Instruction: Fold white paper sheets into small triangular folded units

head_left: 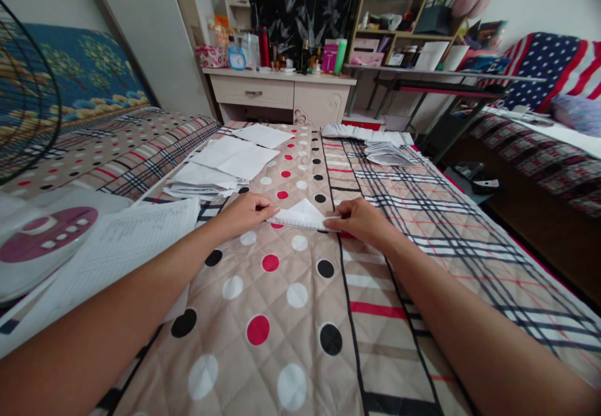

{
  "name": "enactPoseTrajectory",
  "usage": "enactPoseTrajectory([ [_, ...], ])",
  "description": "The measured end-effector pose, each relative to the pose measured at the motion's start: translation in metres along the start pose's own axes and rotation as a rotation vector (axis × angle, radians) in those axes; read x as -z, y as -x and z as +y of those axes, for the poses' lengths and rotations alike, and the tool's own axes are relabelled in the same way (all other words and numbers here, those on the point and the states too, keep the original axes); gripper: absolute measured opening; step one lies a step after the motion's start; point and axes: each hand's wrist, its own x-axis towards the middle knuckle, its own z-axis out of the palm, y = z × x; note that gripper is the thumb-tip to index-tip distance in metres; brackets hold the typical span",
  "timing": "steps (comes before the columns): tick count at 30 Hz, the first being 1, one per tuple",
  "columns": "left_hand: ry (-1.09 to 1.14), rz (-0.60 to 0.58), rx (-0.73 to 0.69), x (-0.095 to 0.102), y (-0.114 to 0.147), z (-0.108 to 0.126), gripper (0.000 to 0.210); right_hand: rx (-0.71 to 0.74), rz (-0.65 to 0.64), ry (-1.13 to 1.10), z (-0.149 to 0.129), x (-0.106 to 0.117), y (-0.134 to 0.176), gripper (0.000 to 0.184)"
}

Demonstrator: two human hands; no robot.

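Observation:
A folded white sheet of paper (303,213) lies on the quilted bedcover (291,297) in the middle of the head view. It has a pointed, triangular top and a straight strip with printed lines along its near edge. My left hand (251,210) pinches its left end between thumb and fingers. At the opposite end, the thumb and fingers of my right hand (360,218) are closed on the strip. Beyond my left hand is a pile of loose white paper (206,175). Farther off on the right sits a small stack of folded paper pieces (389,154).
Printed sheets (141,228) and a white appliance with a pink panel (51,234) lie left of my forearm. A row of folded paper (361,133) runs along the far bed edge. Behind stand a white dresser (277,93) and, far left, a wire fan guard (56,90).

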Motion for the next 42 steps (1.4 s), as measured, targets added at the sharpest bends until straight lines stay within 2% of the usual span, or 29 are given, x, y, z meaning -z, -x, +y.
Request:
enactPoseTrajectory([
  [6, -0.011, -0.022, 0.018, 0.002, -0.001, -0.004, 0.035, -0.015, -0.006, 0.003, 0.0, 0.0, 0.0, 0.031],
  [13, -0.081, 0.053, 0.022, -0.001, 0.002, 0.001, 0.033, -0.004, -0.004, -0.024, 0.001, 0.0, 0.0, 0.032],
  [28, -0.148, 0.124, -0.035, -0.006, 0.003, 0.003, 0.032, -0.017, 0.018, -0.053, -0.001, 0.001, 0.001, 0.03],
  [35, -0.165, 0.137, -0.037, -0.006, 0.003, 0.005, 0.032, 0.031, -0.068, -0.005, 0.001, 0.01, 0.0, 0.029],
  [42, -0.166, 0.134, -0.036, -0.007, 0.002, 0.003, 0.033, 0.029, -0.067, 0.022, 0.002, 0.011, -0.003, 0.026],
])
